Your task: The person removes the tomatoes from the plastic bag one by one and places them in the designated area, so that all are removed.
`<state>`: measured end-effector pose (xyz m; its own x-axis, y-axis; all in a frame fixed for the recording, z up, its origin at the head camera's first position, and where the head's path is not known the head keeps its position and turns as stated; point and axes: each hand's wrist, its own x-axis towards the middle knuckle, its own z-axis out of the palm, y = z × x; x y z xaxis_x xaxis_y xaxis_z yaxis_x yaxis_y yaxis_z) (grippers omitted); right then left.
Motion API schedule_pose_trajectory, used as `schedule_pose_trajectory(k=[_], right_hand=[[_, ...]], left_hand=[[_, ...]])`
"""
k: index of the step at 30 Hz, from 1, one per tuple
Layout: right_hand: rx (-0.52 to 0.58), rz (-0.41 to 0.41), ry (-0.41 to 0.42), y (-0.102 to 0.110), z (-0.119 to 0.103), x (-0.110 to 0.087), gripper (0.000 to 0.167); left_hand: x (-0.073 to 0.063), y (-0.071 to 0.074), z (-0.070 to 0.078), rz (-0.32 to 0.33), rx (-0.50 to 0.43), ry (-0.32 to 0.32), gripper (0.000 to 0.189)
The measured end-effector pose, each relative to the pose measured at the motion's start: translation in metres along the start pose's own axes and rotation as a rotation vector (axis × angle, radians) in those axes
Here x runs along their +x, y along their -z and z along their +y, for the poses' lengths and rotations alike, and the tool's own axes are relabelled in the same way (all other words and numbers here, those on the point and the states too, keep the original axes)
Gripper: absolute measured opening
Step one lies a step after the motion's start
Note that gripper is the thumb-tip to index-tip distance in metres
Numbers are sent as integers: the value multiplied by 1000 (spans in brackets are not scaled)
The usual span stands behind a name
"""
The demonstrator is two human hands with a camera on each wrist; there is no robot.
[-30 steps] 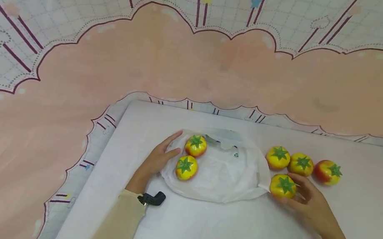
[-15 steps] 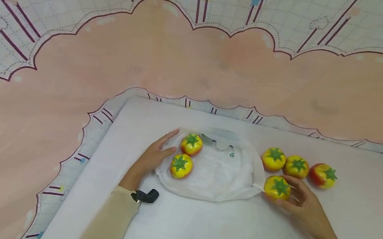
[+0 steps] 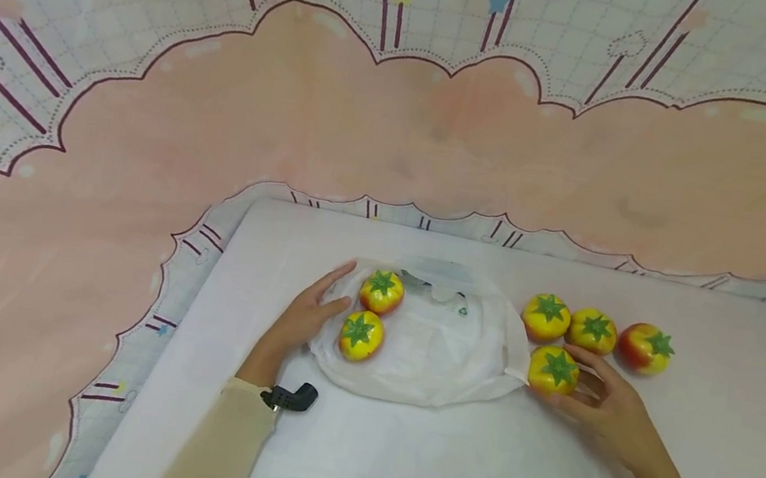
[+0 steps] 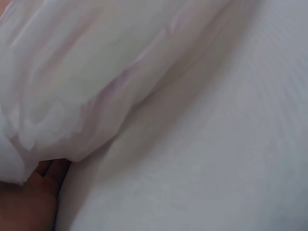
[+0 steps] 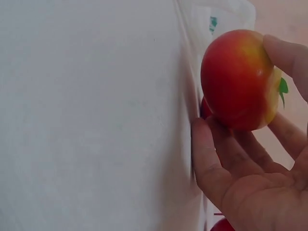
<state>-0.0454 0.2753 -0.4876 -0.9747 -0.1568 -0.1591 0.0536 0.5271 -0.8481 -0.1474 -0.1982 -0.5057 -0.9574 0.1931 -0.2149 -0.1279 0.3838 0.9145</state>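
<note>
My right hand [image 3: 613, 409] grips a red-and-yellow tomato [image 3: 554, 370] with a green star-shaped top, thumb and fingers around its sides. In the right wrist view, this tomato [image 5: 238, 79] shows its red underside. It is right at the right edge of a white plastic bag [image 3: 439, 358] spread on the table. Two more tomatoes, one farther back [image 3: 382, 291] and one nearer [image 3: 361, 335], sit within the bag's left part. My left hand [image 3: 301, 318] rests at the bag's left edge, thumb and index finger spread. The left wrist view shows the hand [image 4: 29, 202] partly hidden behind the bag [image 4: 72, 96].
Behind the right hand, a row holds a left tomato [image 3: 546, 318], a middle tomato [image 3: 592, 331] and a redder right one [image 3: 644, 348]. The white table [image 3: 434, 476] meets a patterned cloth backdrop [image 3: 408, 133] at its far edge.
The head view has shifted slightly. Both hands keep nearly the same places, the right still holding the tomato at the bag's edge.
</note>
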Motion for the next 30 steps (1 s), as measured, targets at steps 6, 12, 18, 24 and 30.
schedule_pose_trajectory(k=[6, 12, 18, 24, 30], right_hand=[[-25, -19, 6, 8, 2, 1, 76], [-49, -26, 33, 7, 2, 2, 73], [-109, -26, 40, 5, 2, 3, 74], [-121, -47, 25, 7, 1, 3, 76], [-118, -53, 39, 6, 0, 4, 76]], left_hand=[[-3, -3, -2, 4, -2, -6, 57], [-1, -2, -2, -5, 4, -37, 56], [0, -1, -3, -9, -10, -46, 55], [-2, -2, -3, -20, -12, -54, 56], [-4, 0, -1, 0, 2, -34, 55]])
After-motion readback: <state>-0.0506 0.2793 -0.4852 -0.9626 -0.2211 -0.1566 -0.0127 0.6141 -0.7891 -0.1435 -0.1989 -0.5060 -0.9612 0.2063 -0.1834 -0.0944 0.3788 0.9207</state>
